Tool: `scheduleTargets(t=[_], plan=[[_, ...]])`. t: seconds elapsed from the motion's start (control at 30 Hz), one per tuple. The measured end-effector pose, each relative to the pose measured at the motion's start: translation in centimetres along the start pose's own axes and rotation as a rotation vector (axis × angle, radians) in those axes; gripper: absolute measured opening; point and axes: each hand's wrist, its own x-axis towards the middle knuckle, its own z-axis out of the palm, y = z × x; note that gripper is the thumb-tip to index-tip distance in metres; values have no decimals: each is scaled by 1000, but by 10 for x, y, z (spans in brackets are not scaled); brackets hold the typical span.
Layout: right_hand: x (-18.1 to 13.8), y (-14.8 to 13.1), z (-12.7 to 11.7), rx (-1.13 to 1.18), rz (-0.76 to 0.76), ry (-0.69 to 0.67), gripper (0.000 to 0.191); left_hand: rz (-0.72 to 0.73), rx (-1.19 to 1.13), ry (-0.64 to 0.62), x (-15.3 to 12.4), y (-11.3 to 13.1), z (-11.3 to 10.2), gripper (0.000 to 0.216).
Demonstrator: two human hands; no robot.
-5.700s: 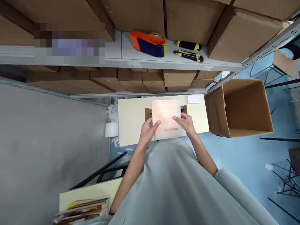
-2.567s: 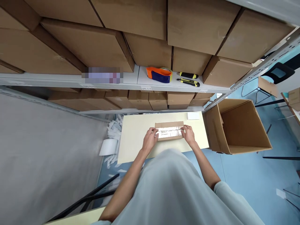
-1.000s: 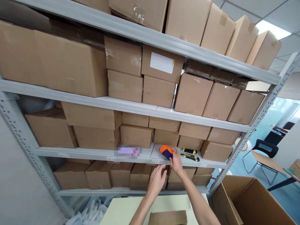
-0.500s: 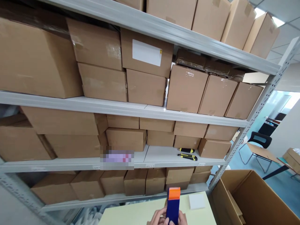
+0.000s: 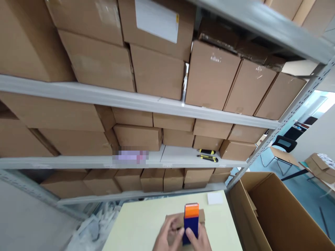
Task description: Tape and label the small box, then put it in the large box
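At the bottom edge, both my hands meet over a small brown cardboard box (image 5: 174,219) lying on the pale yellow table (image 5: 141,223). An orange and blue tape dispenser (image 5: 191,219) stands on the box. My right hand (image 5: 198,240) is wrapped round the dispenser's lower end. Beside it, my left hand (image 5: 167,237) rests on the box with curled fingers next to the dispenser. Motion smears both hands a little.
Grey metal shelves (image 5: 157,103) packed with cardboard boxes fill the view ahead. Two yellow-black utility knives (image 5: 208,155) lie on the middle shelf. A large open cardboard box (image 5: 274,209) stands at the right. A white card (image 5: 215,198) lies on the table. White scraps (image 5: 91,226) litter the floor at the left.
The tape dispenser has come down from the shelf to the box on the table, held in my right hand. The view has tilted down, and my left hand has joined on the box.
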Motion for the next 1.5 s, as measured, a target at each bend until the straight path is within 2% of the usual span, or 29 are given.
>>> scheduleTargets(t=[0.07, 0.1, 0.2, 0.33, 0.47, 0.67, 0.87, 1.0, 1.2, 1.5], plan=[[-1, -27, -7, 2, 13, -138, 48, -9, -24, 117, 5, 24, -14, 61], [-1, -39, -10, -23, -3, -178, 50, 0, -28, 124, 7, 36, -20, 60], [-1, -62, -19, -154, -67, -250, 52, 95, -20, 99, 9, 68, -31, 48], [-5, -66, -37, -323, -170, -306, 46, 209, 47, 52, 3, 91, -34, 32], [-12, -62, -54, -518, -225, -317, 37, 265, 49, 16, -9, 91, -29, 23], [-21, -62, -66, -661, -296, -341, 28, 237, 43, -35, -23, 81, -25, 23], [-25, -55, -79, -739, -341, -397, 26, 221, 76, -127, -27, 86, -27, 31], [-25, -55, -86, -773, -372, -423, 21, 243, 110, -160, -25, 90, -27, 29], [-24, -59, -95, -841, -420, -456, 14, 247, 136, -273, -25, 96, -28, 31], [-27, -65, -100, -836, -445, -519, 12, 196, 130, -284, -29, 98, -34, 28]])
